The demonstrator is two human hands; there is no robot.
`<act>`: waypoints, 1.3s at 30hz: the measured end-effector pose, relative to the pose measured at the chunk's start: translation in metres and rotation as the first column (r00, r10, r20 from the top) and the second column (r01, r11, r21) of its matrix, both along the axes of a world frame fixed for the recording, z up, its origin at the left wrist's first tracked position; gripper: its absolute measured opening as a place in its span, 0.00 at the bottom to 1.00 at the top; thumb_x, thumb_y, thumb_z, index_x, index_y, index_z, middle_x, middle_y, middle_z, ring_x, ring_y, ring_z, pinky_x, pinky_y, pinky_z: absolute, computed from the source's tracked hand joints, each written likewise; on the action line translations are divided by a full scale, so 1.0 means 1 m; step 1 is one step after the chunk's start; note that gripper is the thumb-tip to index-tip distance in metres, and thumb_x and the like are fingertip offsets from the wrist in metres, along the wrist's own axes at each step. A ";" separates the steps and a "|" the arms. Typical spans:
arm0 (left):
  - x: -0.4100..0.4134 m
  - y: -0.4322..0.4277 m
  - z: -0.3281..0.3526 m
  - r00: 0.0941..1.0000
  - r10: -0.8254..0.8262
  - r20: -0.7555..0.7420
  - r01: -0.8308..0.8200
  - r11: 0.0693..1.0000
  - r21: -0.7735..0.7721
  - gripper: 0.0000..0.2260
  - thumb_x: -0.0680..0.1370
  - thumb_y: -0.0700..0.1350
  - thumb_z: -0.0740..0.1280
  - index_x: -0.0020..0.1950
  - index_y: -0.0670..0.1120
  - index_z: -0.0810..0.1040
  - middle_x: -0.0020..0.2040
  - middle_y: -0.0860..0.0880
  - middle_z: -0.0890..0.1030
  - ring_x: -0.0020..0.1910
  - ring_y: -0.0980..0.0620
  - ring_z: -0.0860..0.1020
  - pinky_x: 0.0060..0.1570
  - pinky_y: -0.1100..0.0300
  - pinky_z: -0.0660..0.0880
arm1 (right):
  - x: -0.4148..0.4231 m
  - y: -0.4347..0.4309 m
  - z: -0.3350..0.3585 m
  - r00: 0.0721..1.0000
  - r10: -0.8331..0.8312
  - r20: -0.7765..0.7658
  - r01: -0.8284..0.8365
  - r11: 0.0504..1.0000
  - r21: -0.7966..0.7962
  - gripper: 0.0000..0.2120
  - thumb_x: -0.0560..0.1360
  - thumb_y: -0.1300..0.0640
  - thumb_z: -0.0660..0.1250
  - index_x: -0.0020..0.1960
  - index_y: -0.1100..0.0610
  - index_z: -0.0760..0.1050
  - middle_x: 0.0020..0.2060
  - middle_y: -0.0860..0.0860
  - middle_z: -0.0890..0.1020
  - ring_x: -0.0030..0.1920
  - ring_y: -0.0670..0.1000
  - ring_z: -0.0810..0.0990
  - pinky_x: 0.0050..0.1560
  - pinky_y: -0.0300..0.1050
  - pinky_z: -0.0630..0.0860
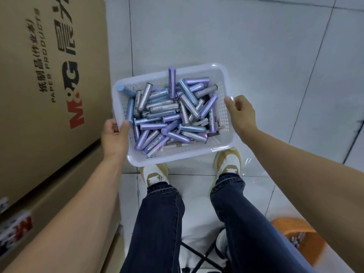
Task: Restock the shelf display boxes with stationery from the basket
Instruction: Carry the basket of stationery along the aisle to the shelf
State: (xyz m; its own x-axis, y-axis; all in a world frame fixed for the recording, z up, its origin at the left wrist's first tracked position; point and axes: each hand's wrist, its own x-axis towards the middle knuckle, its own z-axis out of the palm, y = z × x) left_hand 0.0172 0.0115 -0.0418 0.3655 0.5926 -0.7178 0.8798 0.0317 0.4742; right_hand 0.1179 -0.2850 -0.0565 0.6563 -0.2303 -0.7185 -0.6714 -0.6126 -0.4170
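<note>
A white perforated plastic basket (222, 79) is held above the tiled floor in front of my knees. It is filled with several short tube-shaped stationery items (167, 113) in purple, blue and silver, lying jumbled; one purple tube (172, 81) stands on end. My left hand (115, 134) grips the basket's near-left rim, thumb inside. My right hand (241, 113) holds the right rim, thumb over the edge. No shelf display boxes are in view.
Large brown cardboard cartons (49, 79) printed with M&G are stacked close on the left. My legs in dark jeans and tan shoes (228, 160) are below the basket. An orange basket (299, 237) sits low right. A folding stool frame (199, 257) shows between my legs.
</note>
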 end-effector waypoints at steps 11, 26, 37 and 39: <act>0.100 -0.041 0.245 0.906 -0.291 0.307 0.286 0.956 0.064 0.09 0.81 0.51 0.64 0.50 0.46 0.69 0.43 0.49 0.74 0.42 0.50 0.74 0.43 0.51 0.74 | 0.049 -0.040 0.237 0.955 -0.199 0.218 0.183 0.979 0.091 0.21 0.81 0.46 0.60 0.36 0.52 0.53 0.32 0.48 0.57 0.32 0.46 0.54 0.31 0.39 0.55; 0.268 -0.071 0.558 0.787 -0.376 0.489 0.389 0.918 0.079 0.09 0.80 0.48 0.65 0.49 0.43 0.71 0.41 0.38 0.76 0.38 0.44 0.76 0.38 0.46 0.73 | 0.178 -0.084 0.575 0.821 -0.334 0.463 0.274 0.942 0.194 0.18 0.80 0.47 0.63 0.33 0.47 0.62 0.25 0.42 0.65 0.24 0.38 0.65 0.25 0.30 0.63; 0.433 -0.017 0.634 0.761 -0.454 0.463 0.394 0.891 0.226 0.09 0.81 0.45 0.65 0.47 0.41 0.71 0.38 0.45 0.71 0.35 0.52 0.68 0.32 0.66 0.66 | 0.341 -0.033 0.646 0.872 -0.203 0.445 0.168 0.979 0.118 0.16 0.78 0.48 0.65 0.44 0.62 0.75 0.30 0.50 0.71 0.29 0.48 0.68 0.24 0.31 0.63; 0.476 -0.010 0.641 0.769 -0.462 0.441 0.388 0.886 0.253 0.09 0.81 0.46 0.65 0.46 0.41 0.71 0.37 0.47 0.72 0.33 0.53 0.69 0.32 0.61 0.65 | 0.385 -0.025 0.651 0.864 -0.198 0.463 0.161 0.980 0.119 0.16 0.78 0.48 0.66 0.42 0.62 0.73 0.30 0.50 0.70 0.29 0.48 0.66 0.28 0.35 0.65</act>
State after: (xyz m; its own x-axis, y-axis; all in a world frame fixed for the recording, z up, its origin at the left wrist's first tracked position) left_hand 0.4930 0.0018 0.5992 0.8755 0.3730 -0.3073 0.4484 -0.3897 0.8044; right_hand 0.5033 -0.3100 0.5942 0.8729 -0.3349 -0.3549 -0.4796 -0.4553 -0.7501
